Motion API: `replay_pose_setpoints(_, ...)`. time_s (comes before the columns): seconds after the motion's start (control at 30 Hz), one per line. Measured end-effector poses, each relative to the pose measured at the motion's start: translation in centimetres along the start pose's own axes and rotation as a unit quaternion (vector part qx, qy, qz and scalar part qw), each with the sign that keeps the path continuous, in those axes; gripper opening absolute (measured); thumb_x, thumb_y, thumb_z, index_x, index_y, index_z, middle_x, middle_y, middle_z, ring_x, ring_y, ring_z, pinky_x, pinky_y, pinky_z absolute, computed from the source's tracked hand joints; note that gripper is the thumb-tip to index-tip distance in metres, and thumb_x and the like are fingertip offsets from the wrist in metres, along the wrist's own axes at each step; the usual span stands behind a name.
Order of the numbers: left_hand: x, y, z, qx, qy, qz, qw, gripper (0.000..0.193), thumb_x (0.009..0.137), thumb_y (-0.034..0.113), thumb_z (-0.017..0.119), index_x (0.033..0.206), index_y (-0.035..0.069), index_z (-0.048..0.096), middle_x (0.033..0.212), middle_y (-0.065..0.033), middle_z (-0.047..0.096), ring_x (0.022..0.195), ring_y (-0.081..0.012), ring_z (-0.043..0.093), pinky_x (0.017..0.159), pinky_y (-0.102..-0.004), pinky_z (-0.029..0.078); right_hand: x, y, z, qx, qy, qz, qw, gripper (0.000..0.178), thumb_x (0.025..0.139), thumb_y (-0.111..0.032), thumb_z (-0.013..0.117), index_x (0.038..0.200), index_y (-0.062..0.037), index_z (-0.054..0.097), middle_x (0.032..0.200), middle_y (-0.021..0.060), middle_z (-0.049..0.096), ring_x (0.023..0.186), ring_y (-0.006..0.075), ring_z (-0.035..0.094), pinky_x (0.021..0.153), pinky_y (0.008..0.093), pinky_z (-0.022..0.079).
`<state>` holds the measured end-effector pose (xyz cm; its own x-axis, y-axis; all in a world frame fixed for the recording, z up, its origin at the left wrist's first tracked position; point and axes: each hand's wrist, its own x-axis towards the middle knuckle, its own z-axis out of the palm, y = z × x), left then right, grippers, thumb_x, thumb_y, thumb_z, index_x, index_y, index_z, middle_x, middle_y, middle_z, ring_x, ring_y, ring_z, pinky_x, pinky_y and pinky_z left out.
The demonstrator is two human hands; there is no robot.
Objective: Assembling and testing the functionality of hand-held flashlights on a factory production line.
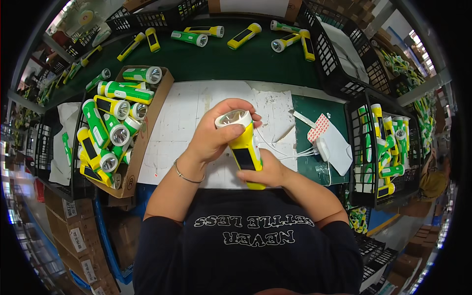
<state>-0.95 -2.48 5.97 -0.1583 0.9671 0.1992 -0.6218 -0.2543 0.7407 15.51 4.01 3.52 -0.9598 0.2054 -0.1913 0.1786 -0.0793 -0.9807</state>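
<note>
Between my two hands, over the near part of the work table, is a yellow flashlight (pixel 244 146) with a dark panel on its side and a white-rimmed lens end. My left hand (pixel 215 129) is wrapped round the lens end, its thumb lying across the white rim. Lower down, my right hand (pixel 269 170) grips the handle, thumb across it below the dark panel. The flashlight is tilted, lens end away from my body. Fingers on the far side of it are partly hidden.
At the left stands a cardboard box (pixel 150 128) piled with green and yellow flashlights. A black crate (pixel 362 169) of flashlights is at the right. White cables with a round white piece (pixel 322 148) and a red-dotted sheet (pixel 318 128) lie nearer. More flashlights rest on the green belt (pixel 216 61) beyond.
</note>
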Motion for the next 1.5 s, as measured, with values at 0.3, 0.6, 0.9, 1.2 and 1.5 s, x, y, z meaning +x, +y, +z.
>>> replay_pose_setpoints(0.3, -0.3, -1.1, -2.0, -0.157, -0.082, -0.055, 0.983, 0.074, 0.070, 0.035, 0.075, 0.130, 0.008, 0.039, 0.116, -0.0072, 0.052, 0.112, -0.0247, 0.052, 0.102, -0.0595, 0.032, 0.1, -0.1, -0.7, 0.314, -0.188, 0.070, 0.928, 0.028, 0.077, -0.021, 0.069, 0.091, -0.0013, 0.054, 0.071, 0.0071, 0.061, 0.063, 0.0168, 0.061, 0.058, 0.0290, 0.049)
replay_pose_setpoints(0.6, -0.9, 1.6, -2.1, 0.059, -0.043, -0.048, 0.996, 0.087, 0.070, 0.032, 0.075, 0.139, 0.003, 0.032, 0.124, -0.0148, 0.050, 0.117, -0.0282, 0.050, 0.099, -0.0409, 0.041, 0.5, 0.6, -2.0, 0.107, -0.155, 0.065, 0.980, 0.036, 0.074, -0.027, 0.070, 0.094, -0.0004, 0.057, 0.074, 0.0091, 0.064, 0.071, 0.0197, 0.062, 0.070, 0.0325, 0.049)
replay_pose_setpoints(0.9, -1.3, 1.7, -2.3, 0.020, -0.029, -0.078, 0.996, 0.092, 0.069, 0.040, 0.075, 0.140, 0.001, 0.032, 0.129, -0.0145, 0.048, 0.113, -0.0223, 0.053, 0.097, -0.0332, 0.040, 0.5, -0.5, -1.3, 0.067, -0.109, 0.080, 0.989, 0.031, 0.077, -0.024, 0.069, 0.094, -0.0017, 0.056, 0.076, 0.0069, 0.063, 0.068, 0.0137, 0.061, 0.065, 0.0287, 0.049)
replay_pose_setpoints(1.2, -1.0, 1.2, -2.6, -0.012, -0.031, -0.058, 0.998, 0.082, 0.076, 0.037, 0.072, 0.140, 0.002, 0.032, 0.126, -0.0108, 0.052, 0.111, -0.0186, 0.053, 0.095, -0.0319, 0.042, 0.2, -0.9, -0.7, 0.272, -0.114, 0.107, 0.949, 0.033, 0.075, -0.022, 0.070, 0.094, -0.0004, 0.054, 0.067, 0.0069, 0.057, 0.058, 0.0156, 0.058, 0.051, 0.0262, 0.045)
replay_pose_setpoints(1.5, -0.9, 0.0, -4.1, 0.016, 0.006, -0.075, 0.997, 0.085, 0.075, 0.040, 0.073, 0.140, 0.003, 0.032, 0.128, -0.0138, 0.049, 0.119, -0.0258, 0.049, 0.102, -0.0412, 0.038, 0.6, 0.1, -1.0, 0.218, -0.109, 0.101, 0.965, 0.023, 0.079, -0.021, 0.068, 0.086, -0.0023, 0.055, 0.070, 0.0074, 0.060, 0.062, 0.0161, 0.060, 0.059, 0.0290, 0.048)
